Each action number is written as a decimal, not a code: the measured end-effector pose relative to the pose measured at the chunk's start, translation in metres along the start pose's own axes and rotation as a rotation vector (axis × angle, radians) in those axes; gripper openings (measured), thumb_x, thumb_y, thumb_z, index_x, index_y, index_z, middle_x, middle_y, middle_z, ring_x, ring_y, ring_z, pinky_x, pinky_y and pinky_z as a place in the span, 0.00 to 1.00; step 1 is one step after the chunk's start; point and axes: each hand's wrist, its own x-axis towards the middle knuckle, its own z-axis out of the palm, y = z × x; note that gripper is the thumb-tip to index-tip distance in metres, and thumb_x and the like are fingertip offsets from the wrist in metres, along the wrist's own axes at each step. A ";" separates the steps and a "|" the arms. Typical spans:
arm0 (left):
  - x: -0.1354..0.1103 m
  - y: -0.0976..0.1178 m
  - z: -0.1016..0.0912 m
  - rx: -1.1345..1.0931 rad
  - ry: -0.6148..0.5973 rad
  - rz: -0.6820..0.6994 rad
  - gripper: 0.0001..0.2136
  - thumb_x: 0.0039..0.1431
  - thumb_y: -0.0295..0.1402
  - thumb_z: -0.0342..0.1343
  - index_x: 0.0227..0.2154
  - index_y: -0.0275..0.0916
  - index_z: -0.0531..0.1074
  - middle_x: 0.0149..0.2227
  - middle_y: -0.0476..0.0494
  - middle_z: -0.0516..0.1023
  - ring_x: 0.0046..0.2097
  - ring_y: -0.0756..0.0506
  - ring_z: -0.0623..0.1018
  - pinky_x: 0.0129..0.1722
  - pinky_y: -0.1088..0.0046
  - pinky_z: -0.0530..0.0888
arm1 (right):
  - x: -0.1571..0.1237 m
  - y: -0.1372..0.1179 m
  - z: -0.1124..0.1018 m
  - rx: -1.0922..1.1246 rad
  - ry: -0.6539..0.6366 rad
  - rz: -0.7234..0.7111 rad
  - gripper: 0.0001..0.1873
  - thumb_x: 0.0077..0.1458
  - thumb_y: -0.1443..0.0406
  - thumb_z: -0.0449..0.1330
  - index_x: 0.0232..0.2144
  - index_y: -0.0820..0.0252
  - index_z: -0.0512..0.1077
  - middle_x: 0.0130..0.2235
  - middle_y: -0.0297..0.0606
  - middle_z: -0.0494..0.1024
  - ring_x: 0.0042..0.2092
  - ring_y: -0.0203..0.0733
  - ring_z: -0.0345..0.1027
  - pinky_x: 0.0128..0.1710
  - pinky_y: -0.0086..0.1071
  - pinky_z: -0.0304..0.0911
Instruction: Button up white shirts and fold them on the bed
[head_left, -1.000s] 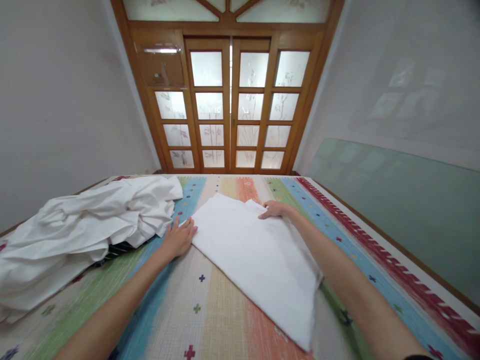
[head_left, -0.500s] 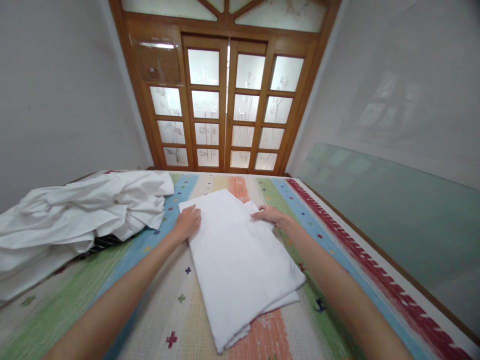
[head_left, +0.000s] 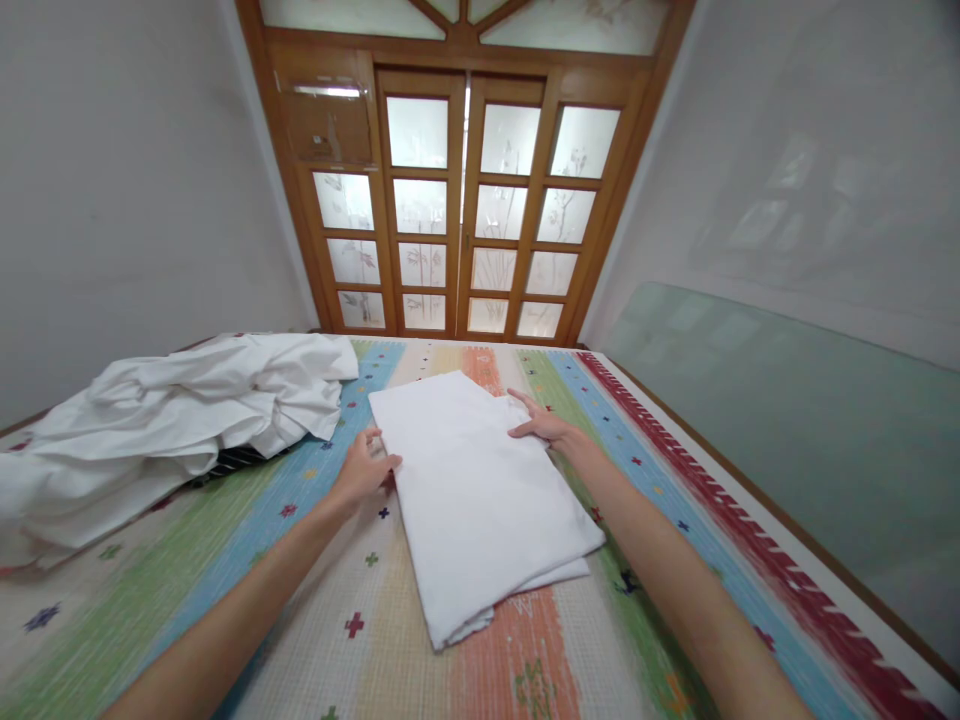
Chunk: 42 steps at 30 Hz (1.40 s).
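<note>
No text, brand or number can be read; just beside the folded white cloth (head_left: 480, 490), a pale zigzag (head_left: 520, 604) on the striped cover (head_left: 401, 620) is illegible.

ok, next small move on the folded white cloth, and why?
I'd probably bring the right hand down to the near edge of the folded white cloth and tuck in the lower layer: it sticks out past the top layer there, and both hands are farther up, at the cloth's sides.

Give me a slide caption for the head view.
Left hand and right hand flank a folded white cloth on a striped cover, crumpled white fabric at left.
</note>
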 end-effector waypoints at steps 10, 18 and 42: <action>0.000 0.012 0.005 -0.027 -0.470 -0.053 0.37 0.35 0.35 0.68 0.53 0.39 0.65 0.25 0.55 0.71 0.27 0.49 0.73 0.26 0.76 0.68 | -0.029 -0.001 -0.021 -0.229 -0.195 0.105 0.35 0.33 0.67 0.72 0.49 0.53 0.74 0.35 0.30 0.77 0.30 0.34 0.70 0.30 0.26 0.67; 0.004 0.007 0.012 0.029 -0.252 0.150 0.31 0.38 0.35 0.65 0.50 0.38 0.72 0.28 0.52 0.74 0.30 0.49 0.73 0.27 0.76 0.68 | -0.036 0.017 -0.006 -0.063 -0.019 0.047 0.34 0.31 0.68 0.74 0.46 0.57 0.74 0.40 0.37 0.79 0.34 0.40 0.74 0.33 0.31 0.70; -0.026 0.131 -0.035 0.215 0.175 0.784 0.15 0.52 0.47 0.58 0.34 0.39 0.73 0.38 0.45 0.74 0.40 0.45 0.74 0.38 0.73 0.72 | -0.105 -0.114 0.016 -0.582 0.952 -0.923 0.14 0.41 0.58 0.69 0.30 0.59 0.76 0.42 0.40 0.71 0.46 0.46 0.66 0.50 0.38 0.62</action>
